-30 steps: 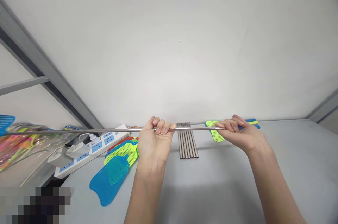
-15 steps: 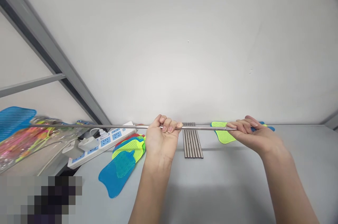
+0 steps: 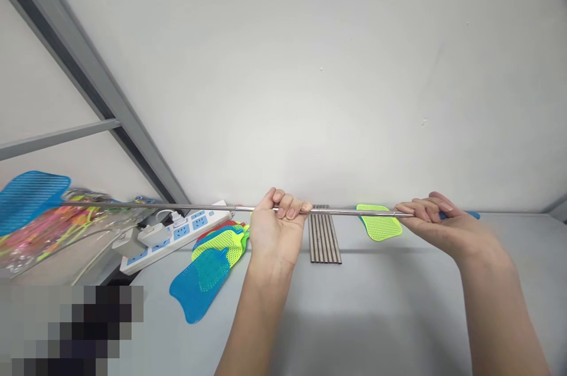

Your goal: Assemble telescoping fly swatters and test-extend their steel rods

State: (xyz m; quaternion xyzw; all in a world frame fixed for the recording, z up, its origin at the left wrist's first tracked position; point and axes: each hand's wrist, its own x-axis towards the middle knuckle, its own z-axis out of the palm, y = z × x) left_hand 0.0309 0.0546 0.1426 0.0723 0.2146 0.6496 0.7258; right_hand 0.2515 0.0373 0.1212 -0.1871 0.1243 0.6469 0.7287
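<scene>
A fly swatter with a blue slatted head [image 3: 33, 202] and a long metal telescopic rod [image 3: 339, 211] stretches level across the view. My left hand [image 3: 280, 228] is closed around the middle of the rod, palm turned up. At the right end, my right hand [image 3: 447, 225] is closed about the rod and its blue handle [image 3: 472, 215], whose tip pokes out beyond the fingers. Behind the rod, between my hands, a row of several metal tubes [image 3: 325, 240] lies on the table. A yellow-green swatter head [image 3: 383, 225] rests left of my right hand.
Several swatter heads [image 3: 199, 287] in blue, yellow-green and red lie fanned on the grey table [image 3: 363, 317]. A white power strip [image 3: 177, 234] with plugged-in adapters and cables sits behind them. Plastic-wrapped colourful items [image 3: 84, 216] are at far left, beside a grey metal frame [image 3: 110, 92].
My right hand has slid rightward, away from my left hand, and more rod shows between them. The view has shifted slightly, and the blue head sits a little farther right.
</scene>
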